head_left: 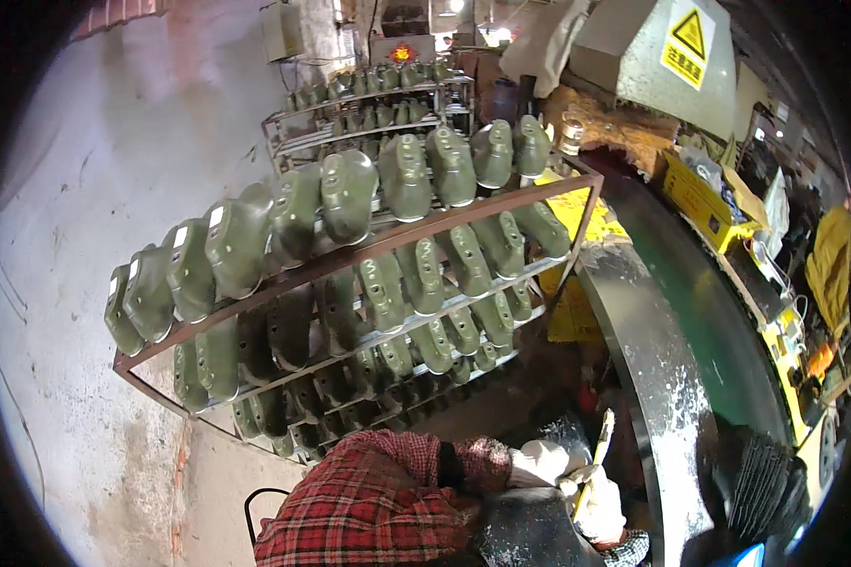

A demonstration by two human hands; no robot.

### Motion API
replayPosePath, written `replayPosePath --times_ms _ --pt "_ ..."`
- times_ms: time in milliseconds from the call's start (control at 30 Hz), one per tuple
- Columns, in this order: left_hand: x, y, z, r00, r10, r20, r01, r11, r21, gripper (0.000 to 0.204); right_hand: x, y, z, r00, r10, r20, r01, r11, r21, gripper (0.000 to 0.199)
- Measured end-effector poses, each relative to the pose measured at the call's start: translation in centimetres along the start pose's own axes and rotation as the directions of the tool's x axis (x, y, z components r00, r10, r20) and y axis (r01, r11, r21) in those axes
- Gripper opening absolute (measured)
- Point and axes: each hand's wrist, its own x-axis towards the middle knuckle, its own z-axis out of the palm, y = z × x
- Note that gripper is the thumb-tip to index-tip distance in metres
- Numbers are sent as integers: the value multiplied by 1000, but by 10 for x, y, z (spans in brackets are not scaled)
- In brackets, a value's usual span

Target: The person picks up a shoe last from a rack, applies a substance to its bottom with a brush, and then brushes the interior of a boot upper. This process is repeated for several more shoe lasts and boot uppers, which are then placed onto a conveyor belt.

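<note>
A tall metal rack (388,236) filled with olive-green shoe forms (345,194) is seen ahead. Below, a dark rounded piece (529,534) is gripped by the gloved left hand (544,463); a thin yellow stick (596,454) is clasped in the gloved right hand (598,510).

The person wears a shirt with red, black and white checks. The sleeve (378,491) is long and has a dark band near the cuff. Both hands wear white cloth gloves. The left glove (544,461) and the right glove (598,508) look dusty and a bit grey.
</note>
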Motion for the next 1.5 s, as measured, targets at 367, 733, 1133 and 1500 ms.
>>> replayPosePath --times_ms 367,733,1133,1500 --pt "27 -12 5 987 48 150 -48 999 -6 37 -6 18 -15 999 -24 46 27 997 -72 9" --pt "42 -17 21 999 20 41 -12 980 -197 48 -11 67 -8 995 -103 7 103 995 -13 18" --pt "50 -37 35 997 -34 72 34 999 6 25 -5 56 -12 995 53 84 -53 999 -10 15" --pt "51 10 -25 892 -361 270 354 932 79 66 -5 -4 -64 979 46 -197 -80 982 -170 38"
